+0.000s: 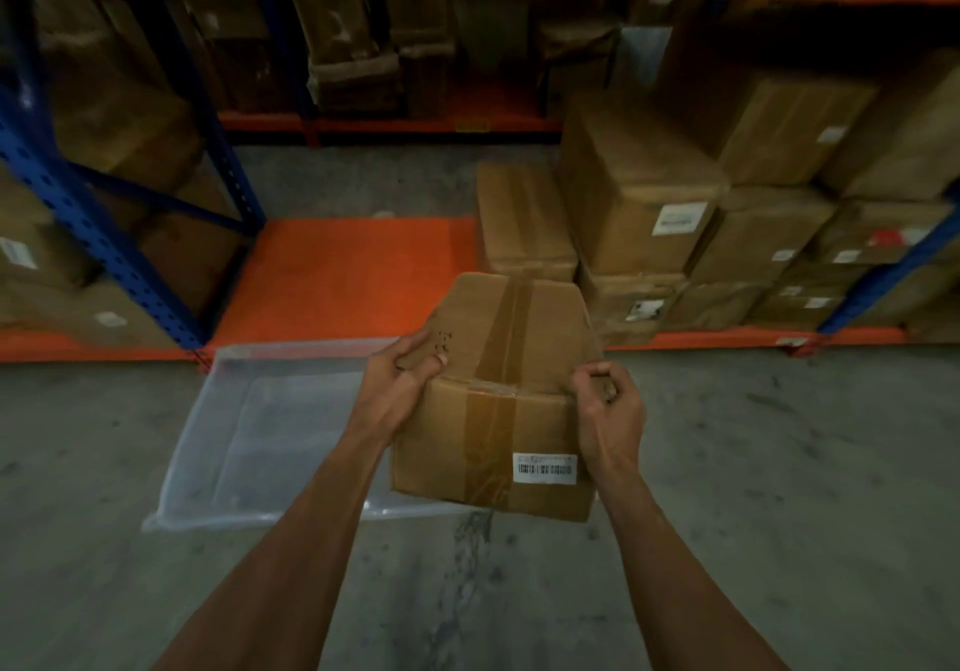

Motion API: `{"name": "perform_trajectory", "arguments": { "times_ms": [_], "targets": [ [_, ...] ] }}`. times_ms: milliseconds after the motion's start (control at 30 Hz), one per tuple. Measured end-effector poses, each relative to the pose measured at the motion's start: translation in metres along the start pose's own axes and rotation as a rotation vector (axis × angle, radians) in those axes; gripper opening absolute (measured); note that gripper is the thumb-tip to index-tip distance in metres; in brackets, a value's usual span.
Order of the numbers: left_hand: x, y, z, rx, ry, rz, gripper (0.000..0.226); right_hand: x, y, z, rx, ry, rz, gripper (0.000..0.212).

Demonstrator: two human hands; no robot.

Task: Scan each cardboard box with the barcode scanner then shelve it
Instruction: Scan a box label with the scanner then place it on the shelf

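Cardboard box [493,400] held above floor [779,462], left grip [400,377] and right grip [608,405] both curled round top edges; barcode label [544,468] faces camera; orange shelf [343,275] beyond.

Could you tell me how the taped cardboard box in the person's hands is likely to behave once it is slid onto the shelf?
The cardboard box, held by both hands at its upper edges, looks fairly light. Its flat faces should sit stably, not roll. Its dented top suggests soft walls.
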State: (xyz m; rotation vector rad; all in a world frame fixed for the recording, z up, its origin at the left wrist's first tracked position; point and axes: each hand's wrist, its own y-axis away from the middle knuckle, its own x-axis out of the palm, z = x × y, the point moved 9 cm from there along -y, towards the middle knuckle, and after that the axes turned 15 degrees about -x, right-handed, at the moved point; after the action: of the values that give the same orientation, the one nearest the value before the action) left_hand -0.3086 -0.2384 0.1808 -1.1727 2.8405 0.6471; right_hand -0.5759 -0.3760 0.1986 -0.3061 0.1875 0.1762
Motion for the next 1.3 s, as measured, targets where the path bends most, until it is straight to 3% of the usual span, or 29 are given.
{"name": "perform_trajectory", "arguments": {
  "times_ms": [367, 567, 767, 967, 1100, 1300],
  "targets": [
    [-0.003, 0.15, -0.305, 0.239, -0.031, 0.017, 0.027, -0.124, -0.088, 0.307, -0.201, -0.004, -0.06, 0.04],
    [-0.005, 0.202, -0.423, 0.401, 0.004, 0.018, 0.038, -0.165, -0.124, 0.414, -0.374, -0.072, -0.129, 0.038],
    [-0.023, 0.246, -0.525, 0.617, -0.001, -0.063, 0.033, -0.183, -0.165, 0.496, -0.544, -0.161, -0.161, 0.034],
    [-0.063, 0.259, -0.616, 0.714, 0.09, -0.157, 0.025, -0.162, -0.224, 0.588, -0.683, -0.224, -0.114, 0.012],
    [-0.097, 0.249, -0.669, 0.765, 0.126, -0.226, 0.033, -0.125, -0.269, 0.636, -0.74, -0.239, -0.103, 0.015],
    [-0.156, 0.172, -0.741, 0.826, 0.087, -0.249, 0.023, -0.027, -0.342, 0.679, -0.786, -0.262, -0.105, 0.025]
  ]
}}
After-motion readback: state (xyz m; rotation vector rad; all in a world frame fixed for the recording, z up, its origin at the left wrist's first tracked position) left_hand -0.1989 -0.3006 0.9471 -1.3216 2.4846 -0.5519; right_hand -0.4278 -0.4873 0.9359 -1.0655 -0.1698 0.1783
